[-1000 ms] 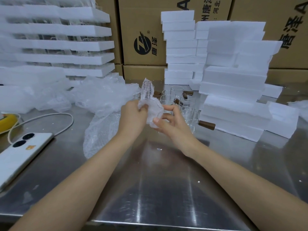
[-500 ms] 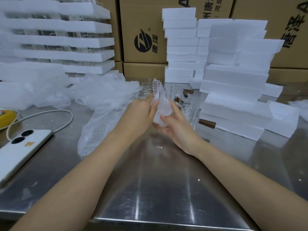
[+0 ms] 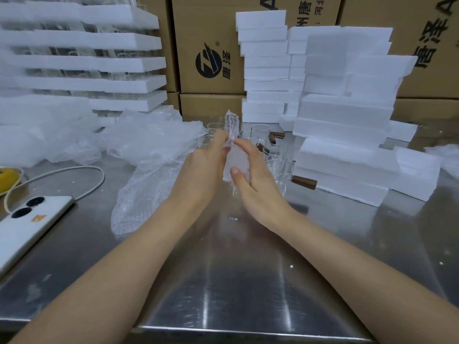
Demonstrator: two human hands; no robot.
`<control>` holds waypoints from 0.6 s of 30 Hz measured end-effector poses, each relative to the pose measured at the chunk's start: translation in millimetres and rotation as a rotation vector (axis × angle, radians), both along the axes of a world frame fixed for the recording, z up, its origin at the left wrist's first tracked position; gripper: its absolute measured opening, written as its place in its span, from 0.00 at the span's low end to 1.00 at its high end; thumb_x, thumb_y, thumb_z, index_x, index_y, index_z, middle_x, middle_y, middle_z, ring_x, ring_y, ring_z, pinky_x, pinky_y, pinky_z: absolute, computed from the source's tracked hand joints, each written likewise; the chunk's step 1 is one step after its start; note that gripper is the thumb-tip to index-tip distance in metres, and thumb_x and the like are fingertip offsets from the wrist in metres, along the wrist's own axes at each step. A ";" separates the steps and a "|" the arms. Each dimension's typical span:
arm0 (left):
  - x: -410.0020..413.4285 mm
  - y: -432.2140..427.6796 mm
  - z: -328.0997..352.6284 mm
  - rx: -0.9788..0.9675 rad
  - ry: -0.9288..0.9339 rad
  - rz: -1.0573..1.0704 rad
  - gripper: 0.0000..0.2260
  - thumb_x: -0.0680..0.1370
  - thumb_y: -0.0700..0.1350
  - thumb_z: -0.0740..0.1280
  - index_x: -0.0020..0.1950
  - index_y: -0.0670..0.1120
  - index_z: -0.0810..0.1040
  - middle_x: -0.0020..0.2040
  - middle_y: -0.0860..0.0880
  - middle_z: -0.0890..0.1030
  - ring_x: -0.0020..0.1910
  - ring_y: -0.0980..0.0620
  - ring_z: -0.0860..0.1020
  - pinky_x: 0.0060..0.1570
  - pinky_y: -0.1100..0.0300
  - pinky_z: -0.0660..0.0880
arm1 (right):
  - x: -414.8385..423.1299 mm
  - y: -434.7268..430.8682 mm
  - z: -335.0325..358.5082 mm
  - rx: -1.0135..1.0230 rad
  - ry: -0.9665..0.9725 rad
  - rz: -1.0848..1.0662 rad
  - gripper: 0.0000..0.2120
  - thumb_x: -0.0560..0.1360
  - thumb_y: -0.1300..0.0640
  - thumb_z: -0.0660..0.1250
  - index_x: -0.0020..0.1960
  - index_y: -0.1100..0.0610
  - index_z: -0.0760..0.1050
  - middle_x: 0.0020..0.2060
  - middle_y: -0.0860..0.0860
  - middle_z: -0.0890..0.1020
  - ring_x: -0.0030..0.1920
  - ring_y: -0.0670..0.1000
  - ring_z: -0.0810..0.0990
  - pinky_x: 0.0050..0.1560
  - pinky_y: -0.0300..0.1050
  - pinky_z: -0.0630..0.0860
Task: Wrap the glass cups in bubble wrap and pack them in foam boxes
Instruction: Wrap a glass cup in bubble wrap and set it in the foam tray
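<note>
Glass cup (image 3: 236, 161): bundled in bubble wrap (image 3: 232, 125), held up off the table (image 3: 223, 281) btwn L hand (image 3: 201, 170) and R hand (image 3: 255, 184), abt mid-scene. Glass itself barely shows thru the wrap tbh.
Table: shiny steel, fills the whole lower half, a few white crumbs on it.
Cartons (image 3: 211, 33): brown cardboard w/ black logo + print, stacked along the back behind everything.
Foam boxes (image 3: 347, 112): white, piled back right. Stack is kinda messy, lower ones stick out toward the front.
Foam trays (image 3: 99, 63): back left stack, clear glassware visible btwn the layers.
Loose wrap (image 3: 149, 137): crumpled heap left of the hands, one sheet trailing down flat on the table beside the L forearm.
Phone (image 3: 27, 224): white, face down, 2 camera rings, at the left edge.
Bare cups (image 3: 275, 167): clear w/ brown handles, standing on the table just behind the hands and right up by the foam boxes.
L hand: fingers curled round the bundle from the left, gripping it, fingertips up near the narrow top of the wrap.
R hand: fingers pretty much straight, laid flat against the right side of the bundle, thumb tip pressing the near face.
Cable (image 3: 74, 173): pale, loops across the table and ends at the phone's corner.
Wrap top: extra wrap sticks up above the fingertips, squeezed narrow.
Yellow thing (image 3: 6, 178): far left edge, cut off, can't tell what it is.
</note>
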State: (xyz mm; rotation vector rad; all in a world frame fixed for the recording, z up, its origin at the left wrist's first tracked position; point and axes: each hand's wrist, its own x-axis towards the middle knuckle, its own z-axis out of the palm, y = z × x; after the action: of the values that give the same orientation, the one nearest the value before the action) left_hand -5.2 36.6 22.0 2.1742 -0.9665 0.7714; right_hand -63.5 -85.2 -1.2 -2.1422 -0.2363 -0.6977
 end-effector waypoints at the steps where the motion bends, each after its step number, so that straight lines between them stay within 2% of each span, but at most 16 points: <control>1: -1.2 0.6 1.1 0.011 -0.018 -0.003 0.07 0.81 0.39 0.59 0.56 0.47 0.64 0.37 0.46 0.78 0.33 0.46 0.75 0.32 0.52 0.75 | -0.1 0.4 0.5 0.004 -0.007 0.000 0.23 0.81 0.58 0.56 0.69 0.38 0.56 0.76 0.49 0.58 0.74 0.48 0.58 0.75 0.50 0.55; 3: -3.8 1.4 3.2 0.035 -0.044 -0.006 0.08 0.80 0.37 0.60 0.57 0.44 0.67 0.39 0.43 0.79 0.34 0.42 0.77 0.33 0.49 0.76 | 0.1 0.5 1.2 -0.001 -0.036 -0.010 0.23 0.80 0.60 0.56 0.70 0.40 0.58 0.75 0.50 0.60 0.75 0.47 0.56 0.74 0.45 0.54; 6: -7.3 0.7 4.2 0.076 -0.077 0.017 0.07 0.79 0.35 0.60 0.56 0.41 0.69 0.37 0.42 0.79 0.34 0.37 0.77 0.34 0.45 0.76 | 1.6 -3.0 0.9 -0.030 -0.085 -0.025 0.22 0.79 0.65 0.58 0.71 0.52 0.63 0.67 0.46 0.67 0.69 0.42 0.63 0.69 0.29 0.55; 8: -9.1 -0.7 4.7 0.091 -0.079 0.050 0.04 0.80 0.37 0.60 0.55 0.40 0.69 0.37 0.41 0.79 0.34 0.36 0.77 0.34 0.45 0.75 | 3.0 -6.4 0.3 -0.045 -0.083 -0.034 0.20 0.79 0.66 0.58 0.70 0.54 0.65 0.64 0.44 0.67 0.65 0.40 0.64 0.65 0.23 0.54; 10: -10.2 -2.1 5.9 0.104 -0.081 0.083 0.05 0.81 0.40 0.59 0.55 0.41 0.69 0.36 0.40 0.79 0.34 0.36 0.76 0.34 0.47 0.74 | 4.0 -7.9 -0.4 -0.013 -0.062 -0.041 0.19 0.79 0.66 0.57 0.69 0.54 0.65 0.64 0.46 0.69 0.65 0.42 0.66 0.65 0.27 0.57; 13: -10.4 -2.5 6.2 0.077 -0.105 0.083 0.08 0.80 0.45 0.60 0.53 0.41 0.70 0.35 0.42 0.79 0.33 0.37 0.76 0.34 0.48 0.74 | 4.0 -5.5 -1.6 0.019 -0.039 -0.040 0.19 0.79 0.65 0.57 0.68 0.53 0.65 0.65 0.49 0.71 0.65 0.44 0.68 0.66 0.38 0.64; 16: -8.7 -0.8 6.5 0.087 -0.118 0.072 0.07 0.80 0.45 0.60 0.52 0.42 0.70 0.34 0.43 0.78 0.32 0.38 0.76 0.34 0.47 0.75 | 3.6 -4.8 -1.2 0.016 -0.046 -0.026 0.20 0.79 0.64 0.58 0.69 0.49 0.66 0.64 0.45 0.70 0.62 0.39 0.68 0.63 0.38 0.67; 18: -6.7 0.5 6.9 0.075 -0.112 0.054 0.06 0.81 0.44 0.61 0.52 0.41 0.71 0.34 0.43 0.78 0.33 0.37 0.76 0.33 0.48 0.75 | 3.9 -5.0 -1.9 0.023 -0.042 -0.021 0.21 0.80 0.61 0.59 0.67 0.42 0.63 0.63 0.40 0.69 0.54 0.32 0.69 0.58 0.36 0.66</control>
State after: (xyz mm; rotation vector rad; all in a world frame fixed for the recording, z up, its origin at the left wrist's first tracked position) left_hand -11.9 37.1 28.8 2.2495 -1.0110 0.9041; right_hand -59.6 -90.2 -3.1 -2.1123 -0.2276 -0.7542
